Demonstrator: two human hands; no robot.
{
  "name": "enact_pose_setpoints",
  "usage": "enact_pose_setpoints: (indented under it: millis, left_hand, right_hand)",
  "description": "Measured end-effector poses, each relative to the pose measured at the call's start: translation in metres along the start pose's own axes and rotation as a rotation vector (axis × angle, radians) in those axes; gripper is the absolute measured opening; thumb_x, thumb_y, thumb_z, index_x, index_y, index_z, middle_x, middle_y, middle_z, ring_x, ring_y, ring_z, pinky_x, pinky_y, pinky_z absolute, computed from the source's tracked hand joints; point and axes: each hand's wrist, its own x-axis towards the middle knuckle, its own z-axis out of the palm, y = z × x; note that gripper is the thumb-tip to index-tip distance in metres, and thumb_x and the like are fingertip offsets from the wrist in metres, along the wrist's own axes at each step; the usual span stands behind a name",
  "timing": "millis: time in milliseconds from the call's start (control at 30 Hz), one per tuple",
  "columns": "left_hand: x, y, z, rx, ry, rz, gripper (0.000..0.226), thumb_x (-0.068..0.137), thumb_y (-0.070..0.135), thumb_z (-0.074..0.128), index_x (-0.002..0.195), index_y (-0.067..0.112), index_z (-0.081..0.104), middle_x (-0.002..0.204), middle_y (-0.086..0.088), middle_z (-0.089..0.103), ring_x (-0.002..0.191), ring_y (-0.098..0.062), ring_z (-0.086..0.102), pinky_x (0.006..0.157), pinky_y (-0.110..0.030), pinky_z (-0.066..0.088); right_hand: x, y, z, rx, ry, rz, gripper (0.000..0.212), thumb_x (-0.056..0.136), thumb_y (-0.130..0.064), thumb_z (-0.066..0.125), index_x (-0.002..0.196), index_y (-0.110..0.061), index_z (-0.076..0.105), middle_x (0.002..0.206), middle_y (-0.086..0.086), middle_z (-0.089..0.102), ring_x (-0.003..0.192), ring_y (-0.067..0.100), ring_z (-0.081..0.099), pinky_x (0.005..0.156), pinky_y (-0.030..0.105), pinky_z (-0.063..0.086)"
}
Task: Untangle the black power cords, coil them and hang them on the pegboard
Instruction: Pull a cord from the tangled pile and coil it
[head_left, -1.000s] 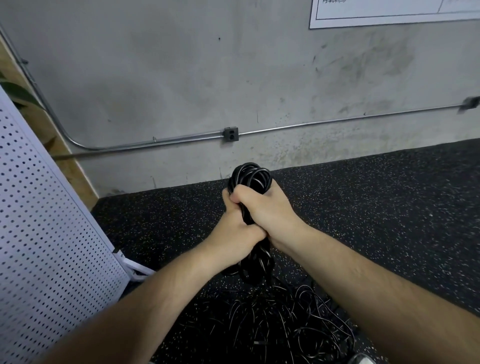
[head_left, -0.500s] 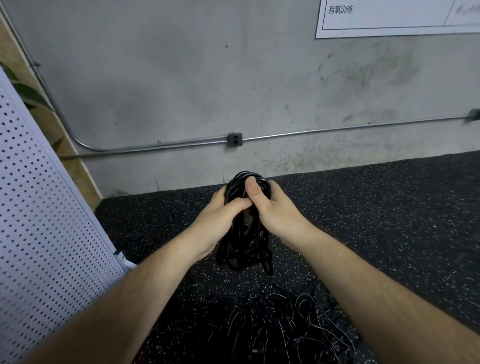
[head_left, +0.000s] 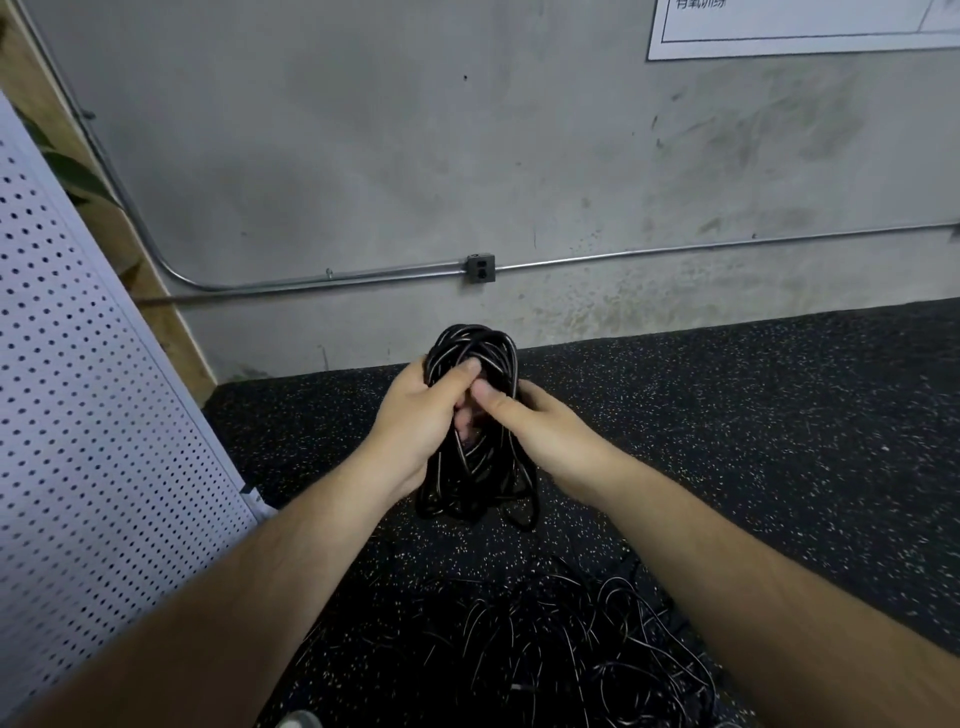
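Note:
A coiled black power cord hangs upright in front of me, held off the floor between both hands. My left hand grips the coil's left side, its thumb laid across the strands near the top. My right hand holds the right side, thumb pointing left onto the strands. A tangled pile of loose black cords lies on the floor below my forearms. The white pegboard stands slanted along the left edge.
A speckled black rubber floor runs back to a grey concrete wall with a metal conduit and a small outlet box. A white poster hangs at the upper right. A wooden post and green leaves show behind the pegboard.
My hands have come apart from a tight clasp around the bundle's middle to opposite sides of the coil, which now hangs wider and longer. The view has tilted a little.

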Motion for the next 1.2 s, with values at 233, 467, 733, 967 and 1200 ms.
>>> enact_pose_setpoints:
  millis: [233, 467, 733, 967, 1200]
  left_hand:
    - [0.005, 0.014, -0.008, -0.068, 0.074, -0.098, 0.026, 0.095, 0.029, 0.069, 0.076, 0.015, 0.059, 0.062, 0.001, 0.056, 0.057, -0.016, 0.053, 0.053, -0.029, 0.046]
    - [-0.006, 0.011, -0.005, -0.169, -0.073, -0.229, 0.067, 0.070, 0.038, 0.087, 0.128, 0.013, 0.065, 0.108, -0.011, 0.077, 0.101, -0.025, 0.075, 0.078, -0.035, 0.059]
    - [-0.007, -0.001, 0.007, 0.007, 0.052, -0.088, 0.070, 0.062, 0.023, 0.097, 0.121, 0.024, 0.058, 0.099, -0.001, 0.078, 0.097, -0.020, 0.075, 0.094, -0.044, 0.057]
    - [-0.003, 0.003, 0.007, -0.057, 0.078, -0.146, 0.042, 0.070, 0.005, 0.086, 0.108, 0.013, 0.072, 0.085, -0.003, 0.077, 0.081, -0.018, 0.075, 0.070, -0.032, 0.058]
    - [-0.004, 0.005, 0.012, -0.101, 0.086, -0.160, 0.040, 0.068, 0.004, 0.084, 0.106, 0.005, 0.072, 0.080, -0.006, 0.074, 0.084, -0.027, 0.073, 0.076, -0.039, 0.059]
  right_hand:
    - [0.000, 0.000, 0.004, -0.253, -0.129, 0.027, 0.094, 0.069, -0.048, 0.091, 0.144, -0.031, 0.036, 0.125, -0.017, 0.062, 0.111, 0.000, 0.062, 0.093, 0.018, 0.049]
    - [0.005, 0.010, 0.014, -0.496, -0.091, -0.038, 0.106, 0.058, -0.046, 0.094, 0.138, -0.026, 0.028, 0.128, -0.008, 0.050, 0.117, 0.005, 0.054, 0.106, 0.029, 0.047]
    - [0.004, 0.019, 0.025, -0.519, 0.030, -0.133, 0.113, 0.050, -0.048, 0.085, 0.141, -0.029, 0.022, 0.126, -0.001, 0.056, 0.109, 0.013, 0.065, 0.086, 0.030, 0.060]
    - [-0.006, 0.011, 0.031, -0.476, 0.218, -0.104, 0.081, 0.060, -0.035, 0.093, 0.123, -0.017, 0.045, 0.107, -0.010, 0.064, 0.096, 0.006, 0.065, 0.080, 0.028, 0.057]
    - [-0.002, 0.010, 0.027, -0.161, 0.096, -0.181, 0.026, 0.064, 0.011, 0.077, 0.085, 0.001, 0.066, 0.074, 0.005, 0.072, 0.071, 0.014, 0.070, 0.068, 0.034, 0.056]
